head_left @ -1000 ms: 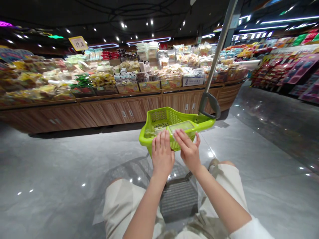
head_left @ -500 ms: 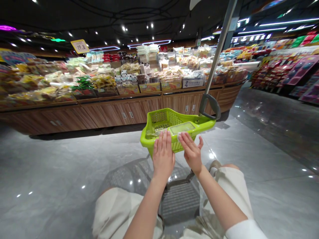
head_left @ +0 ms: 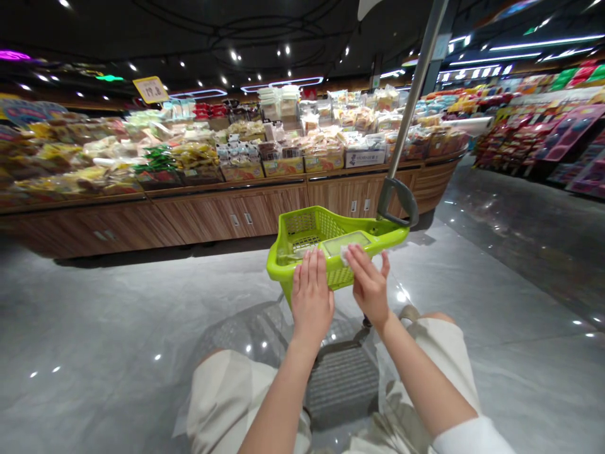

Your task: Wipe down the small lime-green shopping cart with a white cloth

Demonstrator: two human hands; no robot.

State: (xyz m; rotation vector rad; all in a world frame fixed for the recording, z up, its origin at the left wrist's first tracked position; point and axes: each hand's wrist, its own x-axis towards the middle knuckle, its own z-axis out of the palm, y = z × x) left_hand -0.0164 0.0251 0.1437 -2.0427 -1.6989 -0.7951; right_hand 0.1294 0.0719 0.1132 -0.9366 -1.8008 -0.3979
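Observation:
A lime-green plastic basket [head_left: 288, 249] with a grey pull handle [head_left: 399, 202] stands on the floor in front of my knees. A flat clear package [head_left: 350, 241] lies inside it, near the front rim. My left hand [head_left: 311, 299] lies flat on the near rim, fingers straight and together, holding nothing. My right hand [head_left: 370, 285] reaches over the rim beside it, fingers stretched and thumb apart. Its fingertips touch the whitish near corner of the package.
A long wooden counter [head_left: 227, 211] heaped with packaged foods runs across behind the basket. A yellow price sign [head_left: 150, 89] stands above it. Shelves of bright goods [head_left: 548, 135] line the right side. Glossy grey floor [head_left: 104, 321] spreads all round.
My right hand let go of the clear package, lifted with fingers spread, then came back down onto the package's near corner. My left hand stayed on the rim.

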